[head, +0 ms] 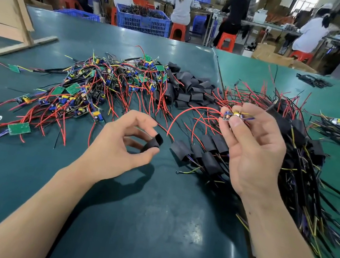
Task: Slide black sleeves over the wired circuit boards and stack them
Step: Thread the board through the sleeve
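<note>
**Sleeve in one hand, board in the other**

Starting at the far left of the frame: a big tangle of bare circuit boards [95,93] with red, black and yellow wires sprawls over the dark green table [128,222], a few green boards lying loose at its edges. Just right of that, upper middle, sits a heap of empty black sleeves [189,89].

Lower middle, the left hand [117,149] hovers above the table, thumb and fingertips curled round a single black sleeve [153,143], pinching it so the open end faces right.

Right of it, the right hand [249,149] is raised palm toward the camera, thumb and fingers pinching a small wired circuit board [232,116]; its long red wire [188,115] arcs off to the left and down onto the table.

Behind and beside that hand, right of centre, lies the stack of sleeved boards [211,155] with their wires fanning toward the lower right.

Across the top, people sit on orange stools [226,40] at workbenches, with a blue crate [143,22] behind the table.
</note>
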